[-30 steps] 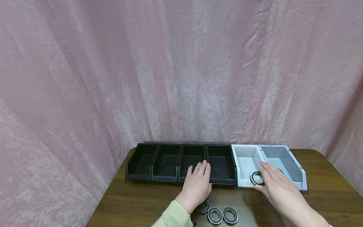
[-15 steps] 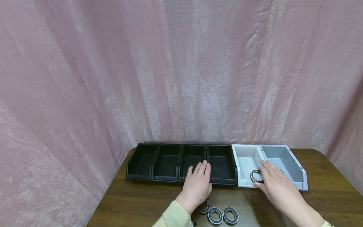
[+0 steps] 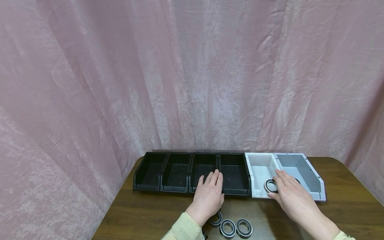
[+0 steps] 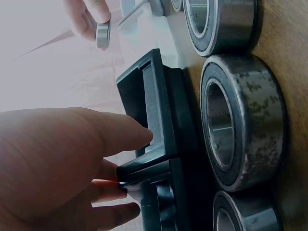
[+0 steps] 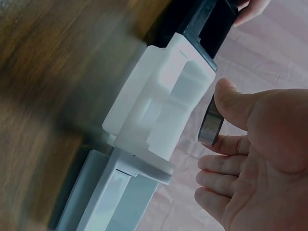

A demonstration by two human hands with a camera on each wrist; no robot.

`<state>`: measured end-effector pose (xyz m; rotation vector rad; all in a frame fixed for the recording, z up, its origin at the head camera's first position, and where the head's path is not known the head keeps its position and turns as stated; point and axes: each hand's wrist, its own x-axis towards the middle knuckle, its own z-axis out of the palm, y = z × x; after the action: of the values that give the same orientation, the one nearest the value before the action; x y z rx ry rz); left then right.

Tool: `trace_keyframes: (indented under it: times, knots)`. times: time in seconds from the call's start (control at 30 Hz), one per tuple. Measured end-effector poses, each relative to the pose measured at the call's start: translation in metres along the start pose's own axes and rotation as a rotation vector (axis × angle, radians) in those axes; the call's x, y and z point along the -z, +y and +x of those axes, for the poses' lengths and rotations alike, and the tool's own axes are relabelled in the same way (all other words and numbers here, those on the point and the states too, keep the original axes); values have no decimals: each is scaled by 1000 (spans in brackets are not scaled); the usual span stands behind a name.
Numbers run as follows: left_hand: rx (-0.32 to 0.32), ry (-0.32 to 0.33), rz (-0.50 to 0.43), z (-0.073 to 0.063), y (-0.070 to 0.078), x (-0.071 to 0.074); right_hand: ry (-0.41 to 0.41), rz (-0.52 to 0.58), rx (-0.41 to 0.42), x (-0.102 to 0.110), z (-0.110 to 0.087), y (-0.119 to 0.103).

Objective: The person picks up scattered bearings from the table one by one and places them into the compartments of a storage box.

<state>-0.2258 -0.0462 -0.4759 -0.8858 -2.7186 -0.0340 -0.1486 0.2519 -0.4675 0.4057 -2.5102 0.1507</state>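
Note:
My right hand (image 3: 295, 196) pinches a ball bearing (image 3: 270, 186) between thumb and index finger, over the white bin (image 3: 259, 165). The right wrist view shows this bearing (image 5: 211, 125) edge-on, apart from the bin, with the other fingers loosely bent. My left hand (image 3: 207, 195) is at the front of the black bins (image 3: 175, 188), fingers extended and holding nothing; whether it touches them is unclear. Three more bearings lie flat on the table: one (image 3: 215, 219) partly hidden by the left wrist, one in the middle (image 3: 228, 229), one on the right (image 3: 244, 228).
Several black bins stand in a row, with the white bin and a grey bin (image 3: 300, 166) at the right end. A small dark edge shows beyond my right fingers at the grey bin. A pink curtain (image 3: 192, 83) hangs behind the wooden table (image 3: 144, 213).
My right hand and its bearing have shifted very slightly to the left and away. The left hand and the bearings on the table stay as they were.

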Motion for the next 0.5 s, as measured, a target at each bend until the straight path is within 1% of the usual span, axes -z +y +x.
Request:
trace_keyframes:
  times: [0.2,0.5]
  knots:
    - [1,-2,0,0,0,0,-16,-3,-19,-2,3,2]
    - [-4,6,10,1,0,-2,-3,-8,-3,-7,10,4]
